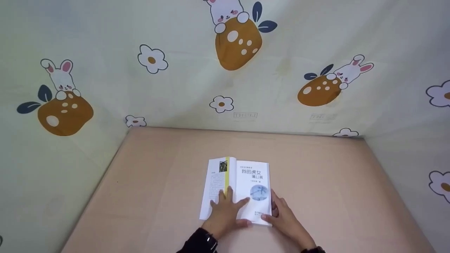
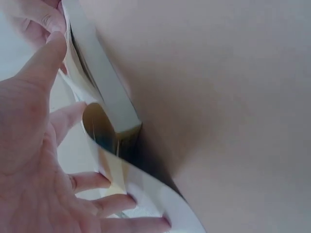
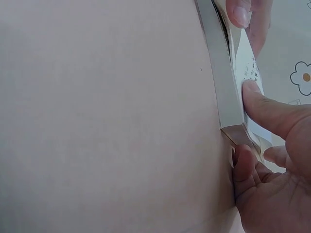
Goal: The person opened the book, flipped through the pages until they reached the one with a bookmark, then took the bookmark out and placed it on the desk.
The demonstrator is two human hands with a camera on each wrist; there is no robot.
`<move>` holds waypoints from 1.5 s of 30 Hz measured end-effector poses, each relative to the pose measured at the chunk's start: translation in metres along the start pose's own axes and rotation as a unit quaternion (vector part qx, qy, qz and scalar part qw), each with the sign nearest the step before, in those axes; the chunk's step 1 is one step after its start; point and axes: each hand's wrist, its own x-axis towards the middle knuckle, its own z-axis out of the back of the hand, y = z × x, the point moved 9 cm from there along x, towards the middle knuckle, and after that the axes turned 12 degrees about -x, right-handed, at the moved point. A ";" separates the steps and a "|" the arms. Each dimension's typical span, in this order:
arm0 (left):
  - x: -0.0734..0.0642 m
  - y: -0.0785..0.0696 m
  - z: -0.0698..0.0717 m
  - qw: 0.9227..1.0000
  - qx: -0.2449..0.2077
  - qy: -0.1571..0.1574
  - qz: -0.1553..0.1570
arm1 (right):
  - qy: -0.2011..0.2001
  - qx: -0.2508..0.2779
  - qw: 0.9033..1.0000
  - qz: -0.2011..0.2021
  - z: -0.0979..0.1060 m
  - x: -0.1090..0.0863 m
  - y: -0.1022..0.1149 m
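Watching remotely, I see the opened book lying on the tabletop, a round blue picture on its right page. The left hand spreads across both sides, grip loose; the right hand pinches the right edge (thumb on top).

Open book on desk | left leaf at 9 o'clock of title page | left hand at book's 7, across both | right hand at 4, thumb on title page | backdrop behind, 12 o'clock
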 end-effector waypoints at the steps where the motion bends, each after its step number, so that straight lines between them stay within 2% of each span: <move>1: 0.000 0.001 0.001 1.000 -0.007 0.002 -0.002 | -0.002 -0.002 1.000 0.001 0.001 0.000 0.000; 5: 0.002 0.003 0.003 1.000 -0.027 0.004 -0.010 | -0.007 -0.010 1.000 -0.003 0.003 0.000 0.001; 9: 0.002 0.007 0.006 0.998 -0.062 0.014 -0.010 | -0.003 -0.015 1.000 -0.025 0.001 0.000 -0.001; 12: 0.001 0.007 0.011 0.997 -0.070 0.014 -0.024 | -0.002 -0.012 0.999 -0.032 0.001 0.000 -0.002; 15: 0.000 0.008 0.014 0.996 -0.075 0.011 -0.038 | -0.002 0.001 1.000 -0.029 0.000 0.000 -0.002; 19: 0.001 0.011 0.016 0.995 -0.092 0.010 -0.035 | 0.006 0.011 1.000 -0.015 -0.001 0.000 -0.001; 25: 0.003 0.015 0.020 0.994 -0.109 -0.019 -0.020 | 0.019 0.034 0.999 -0.002 -0.001 0.000 0.002; 32: 0.005 0.027 0.021 0.986 -0.165 -0.032 0.013 | 0.019 0.022 1.000 0.004 -0.002 0.002 0.001; 38: 0.000 0.033 0.027 0.979 -0.190 -0.073 0.016 | 0.037 0.023 0.999 -0.006 -0.004 0.002 0.001; 45: -0.008 0.044 0.032 0.969 -0.210 -0.122 0.041 | 0.038 0.012 0.999 -0.026 -0.005 0.002 -0.003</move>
